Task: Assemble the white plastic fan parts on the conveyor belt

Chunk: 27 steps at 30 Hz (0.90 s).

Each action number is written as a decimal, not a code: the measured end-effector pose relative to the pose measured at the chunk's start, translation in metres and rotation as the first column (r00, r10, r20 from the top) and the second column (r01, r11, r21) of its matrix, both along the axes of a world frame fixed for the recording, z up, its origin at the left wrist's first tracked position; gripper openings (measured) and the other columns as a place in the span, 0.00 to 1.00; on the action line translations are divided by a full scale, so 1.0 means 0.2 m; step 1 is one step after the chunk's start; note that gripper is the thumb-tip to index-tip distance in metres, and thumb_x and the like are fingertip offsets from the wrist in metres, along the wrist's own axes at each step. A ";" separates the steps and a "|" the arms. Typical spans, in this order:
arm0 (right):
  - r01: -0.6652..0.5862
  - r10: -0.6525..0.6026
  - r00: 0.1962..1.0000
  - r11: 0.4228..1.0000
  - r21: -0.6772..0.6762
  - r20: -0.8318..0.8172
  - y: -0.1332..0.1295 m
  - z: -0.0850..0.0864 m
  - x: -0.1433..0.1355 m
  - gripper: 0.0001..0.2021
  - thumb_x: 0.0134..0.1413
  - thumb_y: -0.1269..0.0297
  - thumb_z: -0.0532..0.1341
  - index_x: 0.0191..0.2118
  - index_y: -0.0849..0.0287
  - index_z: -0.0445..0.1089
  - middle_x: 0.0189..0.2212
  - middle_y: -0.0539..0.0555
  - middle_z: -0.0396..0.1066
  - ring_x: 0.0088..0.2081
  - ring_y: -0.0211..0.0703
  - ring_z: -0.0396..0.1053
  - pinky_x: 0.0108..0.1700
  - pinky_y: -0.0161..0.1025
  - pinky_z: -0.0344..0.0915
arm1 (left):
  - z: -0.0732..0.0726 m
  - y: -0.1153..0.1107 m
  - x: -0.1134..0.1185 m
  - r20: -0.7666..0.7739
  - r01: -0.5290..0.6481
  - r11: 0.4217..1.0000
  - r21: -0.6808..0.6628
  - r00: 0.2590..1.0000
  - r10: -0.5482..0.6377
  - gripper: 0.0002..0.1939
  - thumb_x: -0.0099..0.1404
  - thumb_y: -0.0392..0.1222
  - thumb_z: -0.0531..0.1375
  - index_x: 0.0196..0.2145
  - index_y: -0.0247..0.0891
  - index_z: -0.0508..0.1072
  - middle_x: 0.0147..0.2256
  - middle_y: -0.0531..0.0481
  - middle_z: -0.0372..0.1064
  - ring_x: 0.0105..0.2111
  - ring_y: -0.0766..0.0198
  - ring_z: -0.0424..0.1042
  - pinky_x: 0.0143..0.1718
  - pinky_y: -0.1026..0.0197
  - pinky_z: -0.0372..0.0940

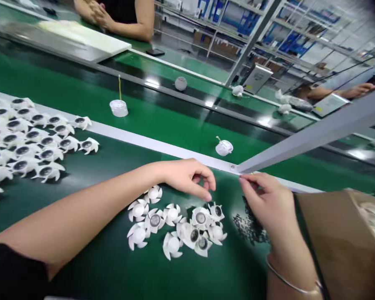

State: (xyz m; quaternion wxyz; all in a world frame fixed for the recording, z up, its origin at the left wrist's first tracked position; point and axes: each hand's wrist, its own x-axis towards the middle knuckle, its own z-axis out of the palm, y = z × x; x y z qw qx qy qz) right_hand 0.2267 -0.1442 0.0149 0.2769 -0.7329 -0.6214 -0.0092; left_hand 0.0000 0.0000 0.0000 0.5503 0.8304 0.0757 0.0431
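Observation:
My left hand (187, 177) hovers over the near green table, fingers loosely curled and thumb apart, with nothing in it. Just below it lies a loose group of white fan impellers (154, 220), some showing a dark round hub and some a plain white face. My right hand (268, 198) is at the table's far edge by the grey post, thumb and forefinger pinched together. A tiny yellowish bit shows at those fingertips, too small to name. Under the right hand is a pile of small black parts (251, 225), partly hidden by it.
Many impellers (23, 150) stand in rows at left. On the green conveyor belt are two round white parts with yellow wires, one (118, 108) and another (224, 147). A slanted grey post (300, 129) and a cardboard box (331, 233) flank my right arm. People sit across the belt.

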 end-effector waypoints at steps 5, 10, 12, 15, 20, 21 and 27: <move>-0.178 0.128 0.983 0.839 -0.514 -0.131 -0.09 0.02 0.15 0.12 0.54 0.60 0.58 0.28 0.56 0.77 0.27 0.51 0.74 0.25 0.39 0.68 0.28 0.36 0.63 | 0.06 -0.07 0.02 -0.178 0.179 0.982 0.060 0.970 -0.166 0.23 0.48 0.55 0.72 0.39 0.41 0.77 0.37 0.54 0.75 0.27 0.70 0.63 0.24 0.66 0.54; -0.138 0.006 0.983 0.674 -0.725 -0.182 -0.12 0.03 0.12 0.10 0.51 0.64 0.57 0.27 0.55 0.76 0.24 0.49 0.74 0.24 0.39 0.68 0.24 0.34 0.61 | 0.06 -0.08 0.04 -0.223 0.159 0.987 0.036 0.964 -0.147 0.19 0.51 0.47 0.72 0.40 0.42 0.77 0.37 0.54 0.76 0.25 0.71 0.65 0.24 0.67 0.55; -0.126 -0.008 0.985 0.640 -0.758 -0.170 -0.12 0.03 0.11 0.10 0.50 0.65 0.57 0.26 0.55 0.76 0.24 0.48 0.74 0.23 0.38 0.67 0.23 0.34 0.60 | 0.05 -0.07 0.04 -0.223 0.166 0.986 0.020 0.962 -0.157 0.18 0.51 0.46 0.72 0.40 0.42 0.77 0.36 0.55 0.76 0.24 0.72 0.64 0.23 0.67 0.55; -0.096 0.013 0.993 0.638 -0.764 -0.113 -0.12 0.04 0.08 0.11 0.49 0.69 0.56 0.24 0.54 0.75 0.24 0.48 0.74 0.24 0.38 0.68 0.24 0.34 0.59 | 0.04 -0.07 0.04 -0.201 0.179 0.984 0.008 0.964 -0.173 0.17 0.52 0.46 0.71 0.39 0.41 0.78 0.33 0.55 0.75 0.24 0.72 0.63 0.23 0.67 0.55; 0.078 0.025 0.992 0.644 -0.761 0.123 -0.12 0.03 -0.01 0.11 0.48 0.72 0.57 0.21 0.54 0.73 0.20 0.49 0.71 0.22 0.39 0.65 0.24 0.37 0.55 | 0.03 -0.04 0.03 -0.189 0.118 0.992 -0.054 0.974 -0.126 0.15 0.52 0.46 0.71 0.37 0.40 0.78 0.28 0.56 0.71 0.22 0.73 0.58 0.22 0.67 0.53; 0.133 0.024 0.981 0.646 -0.752 0.194 -0.12 0.03 -0.03 0.11 0.48 0.72 0.58 0.20 0.55 0.72 0.20 0.50 0.71 0.21 0.40 0.64 0.24 0.37 0.53 | 0.02 -0.04 0.03 -0.183 0.102 0.991 -0.087 0.976 -0.116 0.15 0.52 0.46 0.71 0.37 0.39 0.77 0.27 0.56 0.70 0.22 0.73 0.58 0.22 0.68 0.53; 0.300 0.021 0.917 0.623 -0.723 0.399 -0.10 0.02 -0.12 0.08 0.49 0.72 0.59 0.22 0.56 0.68 0.23 0.54 0.70 0.21 0.41 0.61 0.22 0.37 0.49 | -0.05 0.01 0.03 -0.125 -0.076 0.972 -0.222 0.991 0.049 0.12 0.58 0.45 0.68 0.37 0.37 0.76 0.29 0.52 0.73 0.28 0.70 0.68 0.29 0.68 0.62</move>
